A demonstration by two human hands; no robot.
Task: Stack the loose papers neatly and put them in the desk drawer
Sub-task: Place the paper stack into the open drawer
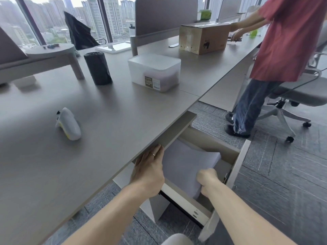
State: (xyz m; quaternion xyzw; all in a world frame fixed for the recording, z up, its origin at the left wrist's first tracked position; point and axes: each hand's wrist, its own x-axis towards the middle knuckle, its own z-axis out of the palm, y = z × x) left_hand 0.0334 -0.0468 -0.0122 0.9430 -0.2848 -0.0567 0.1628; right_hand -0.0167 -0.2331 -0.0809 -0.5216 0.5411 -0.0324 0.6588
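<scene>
Already the stack of papers [187,167] lies inside the open drawer [237,167], under the edge of the worktop [106,121]. The right hand [208,182] is closed on the near corner of the stack; the left hand [148,172] rests flat and open at the far side. Paper is light but floppy and slides easily, so holding both edges together seems safest.

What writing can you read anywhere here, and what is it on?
"PLASTIC": on the label of the clear box on the desk.
Smaller lines and barcode on that label: too small to read.
Dark print on the cardboard box: blurred, unreadable.
Nothing else carries readable text.
</scene>
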